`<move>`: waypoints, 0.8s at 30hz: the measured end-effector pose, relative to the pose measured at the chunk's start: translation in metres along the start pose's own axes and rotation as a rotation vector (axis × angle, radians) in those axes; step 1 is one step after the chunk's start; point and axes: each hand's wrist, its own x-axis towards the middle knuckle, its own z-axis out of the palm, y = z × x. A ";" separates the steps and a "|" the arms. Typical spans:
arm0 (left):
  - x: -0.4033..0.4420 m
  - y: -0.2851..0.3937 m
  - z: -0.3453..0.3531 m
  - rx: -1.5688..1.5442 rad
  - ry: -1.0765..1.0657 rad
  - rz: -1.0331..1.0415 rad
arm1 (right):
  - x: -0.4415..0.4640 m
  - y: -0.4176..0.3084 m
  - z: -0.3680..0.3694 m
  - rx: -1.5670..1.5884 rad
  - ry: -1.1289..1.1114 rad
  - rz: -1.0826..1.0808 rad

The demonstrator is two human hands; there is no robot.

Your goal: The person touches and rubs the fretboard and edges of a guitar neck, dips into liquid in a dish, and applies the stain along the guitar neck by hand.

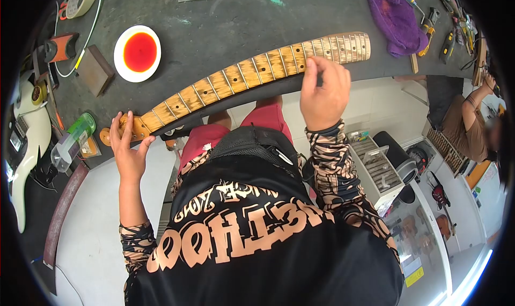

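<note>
A guitar neck (248,72) with metal fretwire and dark dot inlays lies slantwise along the bench's near edge. Its fretboard is amber and streaky over most of its length, paler toward the right end. My left hand (130,156) rests with spread fingers on the headstock (140,128) at the left. Over the fretboard's upper frets, my right hand (326,94) is closed in a pinch, fingertips at the board's near edge. Whatever is between those fingertips is too small or hidden to name. Beyond the neck stands a white bowl (119,55) of orange-red liquid (140,52).
A purple cloth (397,21) lies at the back right, beside several hand tools (448,44). To the left are a brown block (95,70), a tape roll (83,0), a clear-and-green plastic bottle (74,142) and a white guitar body (28,150). Another person (468,121) sits far right.
</note>
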 end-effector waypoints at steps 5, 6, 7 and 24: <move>0.000 0.000 0.000 -0.003 -0.002 -0.012 | 0.003 0.005 0.000 -0.017 -0.013 0.021; 0.000 0.001 0.000 -0.012 -0.002 -0.016 | 0.002 0.001 0.002 0.009 -0.014 0.021; 0.001 0.001 0.000 -0.020 -0.004 -0.018 | 0.002 -0.002 0.003 0.034 -0.016 0.021; 0.000 0.003 -0.001 0.071 -0.006 0.006 | 0.021 0.001 0.007 -0.053 -0.022 0.039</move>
